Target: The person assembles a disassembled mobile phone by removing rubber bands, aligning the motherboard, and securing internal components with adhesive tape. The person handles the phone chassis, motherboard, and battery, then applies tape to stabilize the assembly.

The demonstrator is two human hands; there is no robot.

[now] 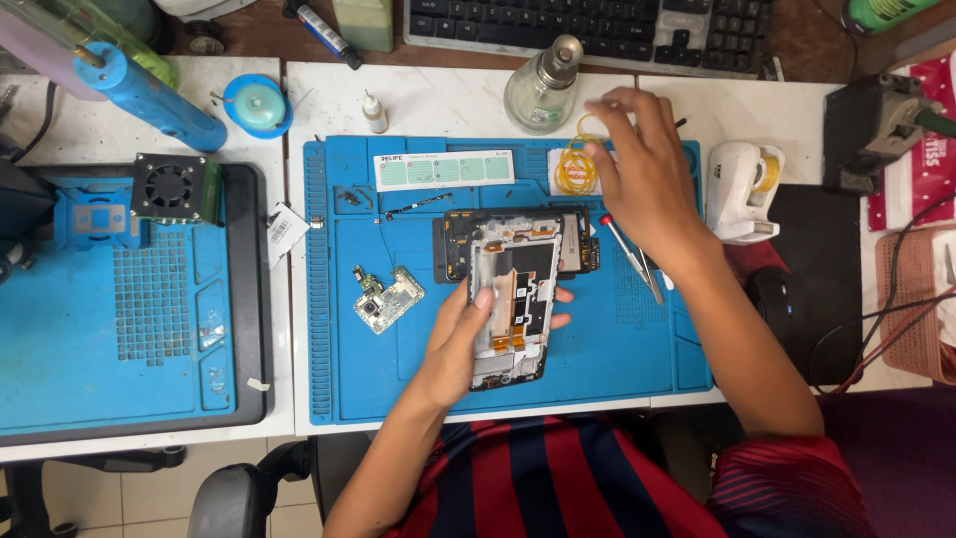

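Observation:
My left hand [461, 337] holds an opened phone frame [515, 299] upright over the blue work mat [398, 359], thumb on its left edge and fingers behind it. Under it lies a second dark phone part [450, 244]. My right hand [642, 169] hovers with spread fingers at the mat's far right, above a bundle of yellow rubber bands [575, 169] and close to a glass bottle [543, 90]. It holds nothing that I can see. A red-tipped screwdriver and tweezers [627, 254] lie on the mat just below that hand.
A small circuit board [386, 297] lies left of the phone. A white tape dispenser [742, 189] stands right of the mat. A second blue mat [119, 319] with a small fan [169, 186] fills the left. A keyboard [588, 25] lies at the back.

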